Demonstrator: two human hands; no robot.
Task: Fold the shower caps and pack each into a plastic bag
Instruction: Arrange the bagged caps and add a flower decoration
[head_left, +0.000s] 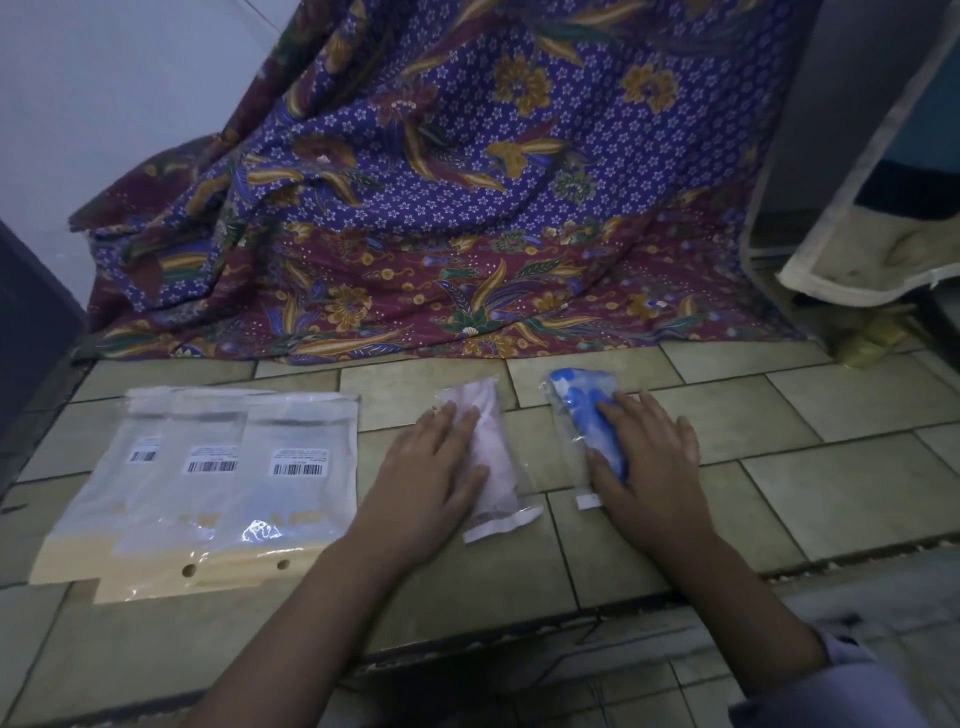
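On the tiled floor (779, 415), the left hand (431, 467) lies flat on a pale pink folded shower cap in a clear plastic bag (491, 457). Just right of that bag, the right hand (649, 462) presses a blue bagged shower cap (582, 405). Left of it lies a fanned stack of empty barcoded plastic bags (218, 478); beyond it, a purple floral cloth (441, 208).

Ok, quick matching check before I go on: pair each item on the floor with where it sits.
Items:
1. pink cap bag
2. blue cap bag
3. empty bags
4. patterned cloth

Places:
A. far left on the tiles
B. under the right hand
C. draped behind the tiles
D. under the left hand

Pairs: 1-D, 2-B, 3-A, 4-C
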